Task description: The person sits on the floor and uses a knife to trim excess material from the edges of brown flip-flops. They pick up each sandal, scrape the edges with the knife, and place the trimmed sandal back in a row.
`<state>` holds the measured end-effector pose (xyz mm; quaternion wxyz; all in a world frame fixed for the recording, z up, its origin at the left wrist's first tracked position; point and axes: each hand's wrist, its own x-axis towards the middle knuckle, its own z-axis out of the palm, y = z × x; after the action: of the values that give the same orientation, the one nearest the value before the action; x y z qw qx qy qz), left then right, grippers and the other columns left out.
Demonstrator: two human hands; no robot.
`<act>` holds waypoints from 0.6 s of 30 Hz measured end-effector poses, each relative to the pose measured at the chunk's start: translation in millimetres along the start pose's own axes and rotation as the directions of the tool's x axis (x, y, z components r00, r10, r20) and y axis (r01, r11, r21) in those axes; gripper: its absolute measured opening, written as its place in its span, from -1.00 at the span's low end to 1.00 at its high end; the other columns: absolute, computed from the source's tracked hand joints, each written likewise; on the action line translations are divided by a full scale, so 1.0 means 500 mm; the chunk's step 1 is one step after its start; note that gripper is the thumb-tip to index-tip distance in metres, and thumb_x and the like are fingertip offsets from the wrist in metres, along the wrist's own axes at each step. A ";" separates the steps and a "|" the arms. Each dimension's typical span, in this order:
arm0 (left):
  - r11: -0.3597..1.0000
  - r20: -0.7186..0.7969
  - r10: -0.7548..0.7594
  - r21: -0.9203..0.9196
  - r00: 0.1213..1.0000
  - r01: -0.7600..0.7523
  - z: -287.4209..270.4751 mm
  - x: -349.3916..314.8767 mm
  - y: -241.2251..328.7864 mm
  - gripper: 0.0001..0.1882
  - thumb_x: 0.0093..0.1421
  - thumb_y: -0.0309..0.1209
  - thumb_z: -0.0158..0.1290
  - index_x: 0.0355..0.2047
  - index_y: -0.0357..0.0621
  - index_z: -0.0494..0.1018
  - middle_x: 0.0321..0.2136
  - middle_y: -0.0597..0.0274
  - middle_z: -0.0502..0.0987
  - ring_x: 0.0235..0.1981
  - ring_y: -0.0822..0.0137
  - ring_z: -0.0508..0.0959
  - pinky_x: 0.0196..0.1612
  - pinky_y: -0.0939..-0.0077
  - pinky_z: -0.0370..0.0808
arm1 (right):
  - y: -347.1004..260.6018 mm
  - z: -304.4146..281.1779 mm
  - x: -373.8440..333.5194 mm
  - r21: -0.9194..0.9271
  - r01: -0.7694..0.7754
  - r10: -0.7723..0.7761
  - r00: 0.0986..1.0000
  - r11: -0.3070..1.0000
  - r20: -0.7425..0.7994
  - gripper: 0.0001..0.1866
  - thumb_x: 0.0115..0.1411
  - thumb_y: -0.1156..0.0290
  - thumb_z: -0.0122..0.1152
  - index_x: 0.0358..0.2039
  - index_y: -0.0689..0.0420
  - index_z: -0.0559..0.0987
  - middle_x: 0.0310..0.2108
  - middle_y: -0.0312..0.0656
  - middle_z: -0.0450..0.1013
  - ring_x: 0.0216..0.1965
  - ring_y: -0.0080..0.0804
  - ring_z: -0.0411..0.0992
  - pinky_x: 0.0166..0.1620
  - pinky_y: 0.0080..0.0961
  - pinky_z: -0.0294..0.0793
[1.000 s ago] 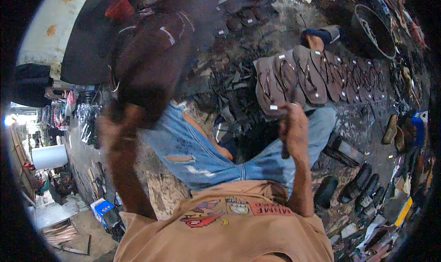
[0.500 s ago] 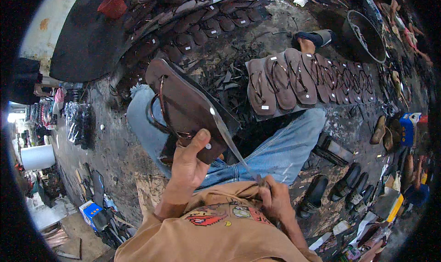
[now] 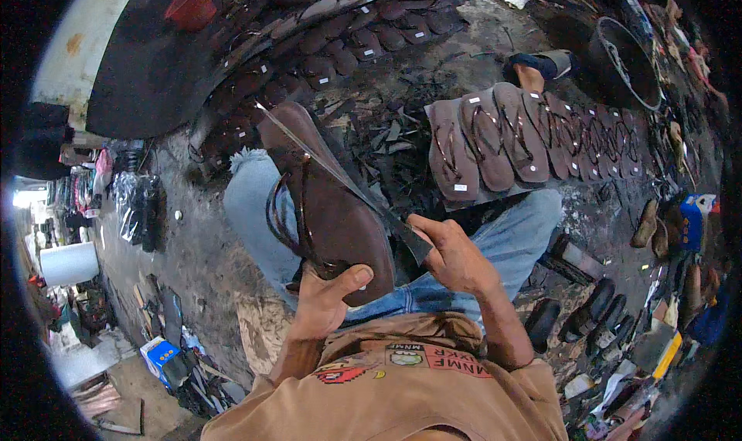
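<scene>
Clenched grips: left hand (image 3: 325, 306) clasps the brown sandal (image 3: 328, 209); right hand (image 3: 452, 255) grasps, seemingly, a long blade (image 3: 340, 174).

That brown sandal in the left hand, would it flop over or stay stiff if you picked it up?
The sandal probably stays fairly stiff: held only at its heel by the left hand, it stands out straight. Likely light, since the fingers alone prop it. Its thin straps look bendy.

Sandal (image 3: 332, 209) over the person's lap, left hand (image 3: 325, 306) under its near end, right hand (image 3: 452, 255) just to its right holding a long blade (image 3: 348, 182) laid against its right edge, row of sandals (image 3: 510, 136) on the ground beyond the knees, bucket (image 3: 66, 263) far left
</scene>
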<state>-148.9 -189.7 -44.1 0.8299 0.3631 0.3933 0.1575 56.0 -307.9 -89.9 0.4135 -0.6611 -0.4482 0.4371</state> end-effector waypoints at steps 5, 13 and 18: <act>0.981 -0.029 0.071 0.184 0.997 -0.065 -0.001 -0.001 0.004 -0.21 -0.01 -0.24 0.35 0.21 -0.27 0.31 -0.12 -0.01 0.62 -0.10 0.06 0.64 0.01 0.21 0.56 | 0.029 0.066 0.104 -0.003 0.151 -0.147 0.959 0.989 -0.244 -0.88 0.36 0.44 0.01 -0.29 0.23 0.41 -0.45 0.22 0.23 -0.32 0.16 0.00 -0.38 -0.35 0.31; 0.957 -0.045 0.007 0.289 0.999 0.007 0.000 -0.060 0.032 -0.27 0.00 -0.43 0.38 0.19 -0.23 0.37 0.00 0.14 0.59 -0.03 0.25 0.60 0.07 0.30 0.55 | 0.063 -0.002 0.490 -0.190 0.090 -0.168 0.878 0.978 -0.448 -0.64 0.42 0.00 -0.05 -0.07 -0.02 0.53 -0.38 0.08 0.58 -0.24 0.25 0.55 -0.23 0.09 0.53; 0.913 0.063 0.028 0.405 0.998 -0.051 -0.048 -0.027 0.013 -0.07 -0.15 -0.36 0.50 0.24 -0.27 0.31 0.02 0.06 0.58 0.03 0.22 0.58 0.11 0.29 0.54 | -0.015 -0.079 0.353 -0.123 0.180 -0.217 0.753 0.976 -0.621 -0.61 0.35 0.04 0.18 -0.10 0.12 0.57 -0.45 -0.10 0.58 -0.39 -0.14 0.57 -0.39 -0.24 0.49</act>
<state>-175.8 -181.2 -42.0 0.7436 0.5398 0.3865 0.0787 129.9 -143.9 -108.5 0.5652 -0.7290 -0.3632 0.1315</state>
